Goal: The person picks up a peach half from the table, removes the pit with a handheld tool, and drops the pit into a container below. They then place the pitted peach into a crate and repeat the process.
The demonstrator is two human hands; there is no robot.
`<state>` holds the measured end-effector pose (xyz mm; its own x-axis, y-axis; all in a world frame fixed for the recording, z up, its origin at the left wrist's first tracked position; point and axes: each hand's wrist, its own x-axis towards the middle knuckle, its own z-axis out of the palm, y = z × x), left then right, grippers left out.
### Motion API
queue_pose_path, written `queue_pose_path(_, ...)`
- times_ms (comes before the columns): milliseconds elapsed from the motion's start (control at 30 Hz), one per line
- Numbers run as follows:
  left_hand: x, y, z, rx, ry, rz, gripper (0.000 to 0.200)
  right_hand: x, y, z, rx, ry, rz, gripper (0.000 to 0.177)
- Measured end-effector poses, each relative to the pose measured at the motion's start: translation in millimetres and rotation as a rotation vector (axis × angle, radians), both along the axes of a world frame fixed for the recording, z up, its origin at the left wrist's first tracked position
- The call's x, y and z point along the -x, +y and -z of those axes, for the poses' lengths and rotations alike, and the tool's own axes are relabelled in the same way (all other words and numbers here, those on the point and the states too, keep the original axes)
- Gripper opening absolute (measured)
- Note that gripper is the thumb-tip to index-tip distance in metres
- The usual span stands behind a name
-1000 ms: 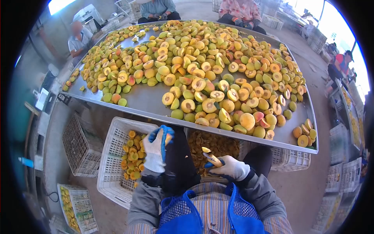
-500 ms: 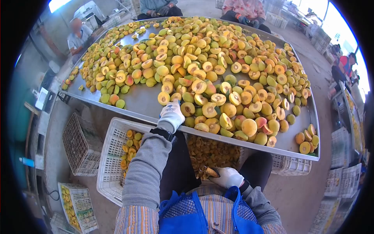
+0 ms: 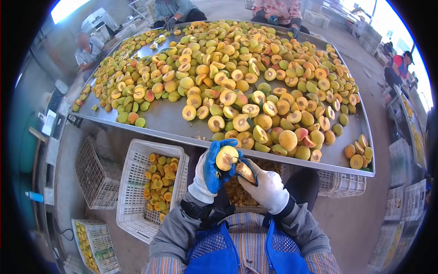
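Drawn back from the fruit pile since the earlier frame, the left hand (image 3: 212,170) now meets the right hand (image 3: 266,186), which has risen from low over the crate beneath the desk. Through the head view, I see both in white knitted gloves with blue palms, just in front of the grey metal desk's (image 3: 159,133) near rim. With the left hand I grasp a pale yellow, round cut fruit (image 3: 226,158), its cut face toward the camera. My right hand is clenched around a short tool with a light brown handle (image 3: 246,173), its dark end beside the fruit; I cannot tell if they touch.

Beyond, yellow, green and reddish fruit, many pieces halved, lie in a broad pile (image 3: 273,59) on the desk. Left of my knees I have a white slatted plastic crate (image 3: 130,197) holding orange-yellow fruit halves (image 3: 159,180). Between my knees, beneath the desk, another crate's contents (image 3: 241,195) show as brownish-orange pieces. Two people in grey-blue (image 3: 175,10) and pink patterned (image 3: 277,11) tops sit across the desk.
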<state>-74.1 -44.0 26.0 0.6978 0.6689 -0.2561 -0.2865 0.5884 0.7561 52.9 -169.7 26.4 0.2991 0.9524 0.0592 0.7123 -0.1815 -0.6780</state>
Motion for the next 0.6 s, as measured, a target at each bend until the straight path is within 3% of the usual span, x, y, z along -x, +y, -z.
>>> queue_pose_path(33, 0, -5, 0, 0.0, -0.002, 0.004, 0.045, 1, -2, 0, 0.0, -0.002, 0.004, 0.055)
queue_pose_path(133, 1, -19, -8, -0.792, 0.251, 0.026, 0.052, 2, -6, -1, 0.08, -0.104, -0.023, 0.055)
queue_pose_path(167, 1, -21, -6, -0.794, 0.25, 0.028, 0.052, 2, -7, -1, 0.1, -0.13, -0.03, 0.056)
queue_pose_path(233, -1, -23, 1, -0.425, 0.193, 0.035, 0.052, 3, -10, 2, 0.121, -0.155, -0.037, 0.056)
queue_pose_path(400, -4, -28, 5, -0.268, 0.305, 0.03, 0.057, -4, -12, 31, 0.132, -0.194, -0.098, 0.053)
queue_pose_path(500, -7, -22, 18, -0.407, 0.437, 0.104, 0.058, -14, -15, 35, 0.137, -0.251, -0.16, 0.05)
queue_pose_path(567, -3, -16, 15, -0.475, 0.462, 0.212, 0.063, -13, -14, 27, 0.164, -0.15, -0.161, 0.043)
queue_pose_path(600, -5, -19, 14, -0.414, 0.322, 0.121, 0.066, -12, -14, 26, 0.218, 0.124, -0.153, 0.04)
